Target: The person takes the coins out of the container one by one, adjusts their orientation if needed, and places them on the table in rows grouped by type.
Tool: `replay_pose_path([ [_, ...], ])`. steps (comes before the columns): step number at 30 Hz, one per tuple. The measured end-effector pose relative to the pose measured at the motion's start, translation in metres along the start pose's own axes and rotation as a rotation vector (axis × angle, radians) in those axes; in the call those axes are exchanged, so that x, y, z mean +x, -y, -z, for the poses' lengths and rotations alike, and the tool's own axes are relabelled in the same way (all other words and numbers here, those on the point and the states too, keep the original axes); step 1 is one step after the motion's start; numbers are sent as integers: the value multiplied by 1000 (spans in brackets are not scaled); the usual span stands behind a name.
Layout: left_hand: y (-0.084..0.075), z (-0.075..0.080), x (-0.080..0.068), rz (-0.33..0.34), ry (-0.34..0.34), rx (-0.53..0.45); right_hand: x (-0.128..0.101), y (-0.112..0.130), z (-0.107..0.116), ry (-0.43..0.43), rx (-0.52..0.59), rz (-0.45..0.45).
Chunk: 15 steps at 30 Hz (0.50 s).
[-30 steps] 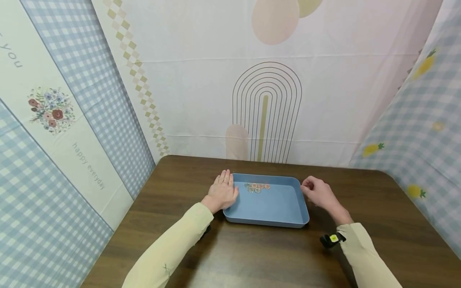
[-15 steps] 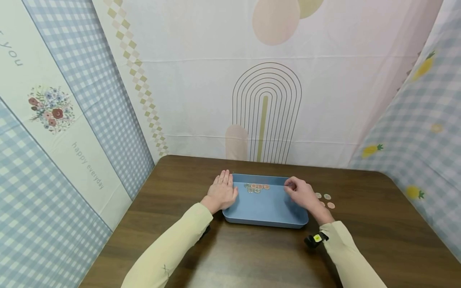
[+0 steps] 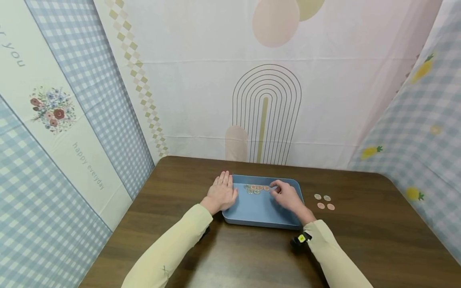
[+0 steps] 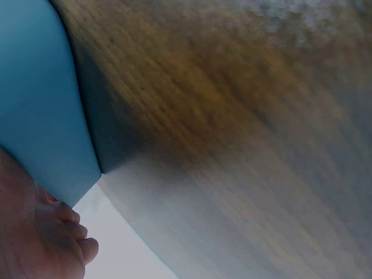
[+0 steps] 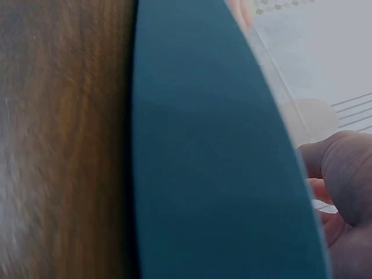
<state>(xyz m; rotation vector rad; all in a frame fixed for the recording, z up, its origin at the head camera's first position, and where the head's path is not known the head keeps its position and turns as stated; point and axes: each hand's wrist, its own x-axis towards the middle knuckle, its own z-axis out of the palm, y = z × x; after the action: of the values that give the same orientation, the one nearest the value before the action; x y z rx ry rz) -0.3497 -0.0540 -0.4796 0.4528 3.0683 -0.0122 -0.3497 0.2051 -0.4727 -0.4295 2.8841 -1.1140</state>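
Now left hand [image 3: 222, 193] spread flat on smooth blue tray [image 3: 264, 210], right hand [image 3: 285, 195] pinching round coin [image 3: 267, 188].

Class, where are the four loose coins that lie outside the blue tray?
In the head view, the four loose coins lie on the brown wooden table, just right of the blue plastic tray, apart from the right hand.

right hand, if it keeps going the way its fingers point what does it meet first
Most likely the row of coins in the blue tray: the right hand points left along the far wall toward them. Depth is unclear, so contact can't be judged.
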Motion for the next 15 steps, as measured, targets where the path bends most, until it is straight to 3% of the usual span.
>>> replay_pose_path([
  [8,0,-1,0,-7,-14,3,8,1,-16,13,10,3],
  [15,2,-2,-1,-9,-20,-9,17,-1,-29,47,-70,4],
])
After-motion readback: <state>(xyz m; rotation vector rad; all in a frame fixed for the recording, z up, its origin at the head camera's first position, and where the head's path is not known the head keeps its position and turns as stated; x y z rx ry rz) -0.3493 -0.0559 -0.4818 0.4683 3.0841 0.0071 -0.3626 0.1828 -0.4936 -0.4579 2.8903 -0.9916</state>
